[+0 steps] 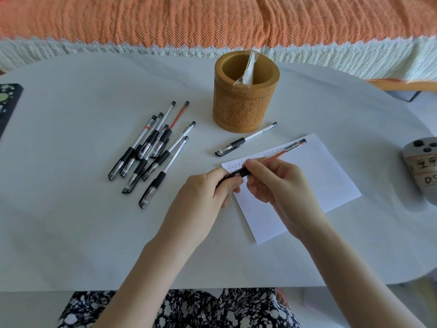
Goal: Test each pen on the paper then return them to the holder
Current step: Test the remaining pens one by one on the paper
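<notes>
Red-barrelled pen (pixel 279 155) gripped between both hands: left hand (pixel 208 185) pinching its cap end, right hand (pixel 276 183) clasping the barrel, above the paper (pixel 326 176).

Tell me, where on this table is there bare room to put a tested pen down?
Bare table runs along the near edge, below the pen pile, and far left behind it. Crowded: between holder, single black pen and paper, where both hands work.

Red pen (pixel 279 155) tip and cap end hidden inside both hands, marks on paper (pixel 319 176) too small to read, grey object (pixel 423 169) and dark book (pixel 8 107) cut by frame edges.
</notes>
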A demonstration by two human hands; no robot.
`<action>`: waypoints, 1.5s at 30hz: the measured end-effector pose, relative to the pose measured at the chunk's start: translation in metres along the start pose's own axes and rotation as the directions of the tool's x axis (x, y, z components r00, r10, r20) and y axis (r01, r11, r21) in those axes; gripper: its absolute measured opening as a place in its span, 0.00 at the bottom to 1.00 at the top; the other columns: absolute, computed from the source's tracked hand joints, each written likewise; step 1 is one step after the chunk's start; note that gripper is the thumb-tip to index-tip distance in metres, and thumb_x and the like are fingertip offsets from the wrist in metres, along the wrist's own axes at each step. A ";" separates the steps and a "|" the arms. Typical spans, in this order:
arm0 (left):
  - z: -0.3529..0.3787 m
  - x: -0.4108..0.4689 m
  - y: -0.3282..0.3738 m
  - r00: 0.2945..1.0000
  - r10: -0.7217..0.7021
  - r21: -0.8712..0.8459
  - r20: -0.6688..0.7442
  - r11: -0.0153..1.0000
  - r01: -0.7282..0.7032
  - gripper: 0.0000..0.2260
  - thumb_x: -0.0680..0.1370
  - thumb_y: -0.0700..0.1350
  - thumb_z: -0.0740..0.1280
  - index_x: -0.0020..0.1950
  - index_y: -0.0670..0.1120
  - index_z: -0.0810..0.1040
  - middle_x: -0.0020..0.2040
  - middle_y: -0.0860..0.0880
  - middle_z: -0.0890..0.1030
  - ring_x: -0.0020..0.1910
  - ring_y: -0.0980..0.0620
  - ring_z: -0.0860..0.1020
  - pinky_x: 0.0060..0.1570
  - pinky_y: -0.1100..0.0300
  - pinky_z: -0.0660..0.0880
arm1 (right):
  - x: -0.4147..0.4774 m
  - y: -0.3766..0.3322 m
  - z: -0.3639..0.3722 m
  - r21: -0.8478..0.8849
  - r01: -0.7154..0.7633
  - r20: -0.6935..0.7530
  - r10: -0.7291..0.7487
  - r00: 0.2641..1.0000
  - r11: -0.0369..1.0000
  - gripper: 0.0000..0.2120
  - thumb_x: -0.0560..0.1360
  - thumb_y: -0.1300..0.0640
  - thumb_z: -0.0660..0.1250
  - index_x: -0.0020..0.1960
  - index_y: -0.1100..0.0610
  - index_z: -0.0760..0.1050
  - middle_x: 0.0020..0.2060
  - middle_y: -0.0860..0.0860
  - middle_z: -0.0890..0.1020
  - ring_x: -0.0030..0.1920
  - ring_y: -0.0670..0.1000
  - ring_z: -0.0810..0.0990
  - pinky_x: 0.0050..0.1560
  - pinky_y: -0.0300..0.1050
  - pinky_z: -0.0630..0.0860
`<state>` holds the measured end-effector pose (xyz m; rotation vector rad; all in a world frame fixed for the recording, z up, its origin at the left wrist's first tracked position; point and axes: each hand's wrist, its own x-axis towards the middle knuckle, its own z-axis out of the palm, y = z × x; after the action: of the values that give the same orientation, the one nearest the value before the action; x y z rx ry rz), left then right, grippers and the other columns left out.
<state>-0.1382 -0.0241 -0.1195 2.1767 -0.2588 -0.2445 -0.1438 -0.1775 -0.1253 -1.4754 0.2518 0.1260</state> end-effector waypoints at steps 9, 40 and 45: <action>-0.021 0.001 -0.019 0.910 0.009 0.347 -0.414 0.926 0.149 0.06 0.78 0.45 0.63 0.46 0.46 0.79 0.43 0.49 0.80 0.43 0.46 0.77 0.41 0.53 0.72 | 0.054 -0.021 -0.005 -0.069 -0.126 -0.166 0.113 0.980 0.990 0.22 0.74 0.64 0.69 0.61 0.66 0.62 0.30 0.57 0.78 0.24 0.49 0.74 0.24 0.38 0.71; -0.009 -0.005 0.007 0.967 0.147 -0.103 -0.207 0.980 -0.171 0.11 0.71 0.35 0.69 0.51 0.46 0.74 0.44 0.56 0.80 0.45 0.61 0.77 0.45 0.68 0.75 | 0.010 -0.012 0.006 -0.038 0.021 0.125 -0.016 0.992 0.999 0.18 0.74 0.49 0.66 0.49 0.64 0.79 0.29 0.54 0.75 0.28 0.51 0.70 0.29 0.41 0.69; 0.000 -0.004 -0.002 0.984 0.136 0.087 -0.119 0.988 -0.126 0.06 0.77 0.49 0.64 0.51 0.48 0.73 0.37 0.57 0.76 0.37 0.58 0.74 0.37 0.66 0.69 | 0.007 -0.009 0.001 -0.008 0.076 0.031 -0.076 0.997 0.997 0.14 0.78 0.54 0.64 0.40 0.62 0.78 0.26 0.53 0.75 0.26 0.51 0.69 0.27 0.40 0.68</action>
<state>-0.1424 -0.0221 -0.1209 2.2326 -0.3444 -0.0249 -0.1345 -0.1778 -0.1184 -1.4887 0.1708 0.0882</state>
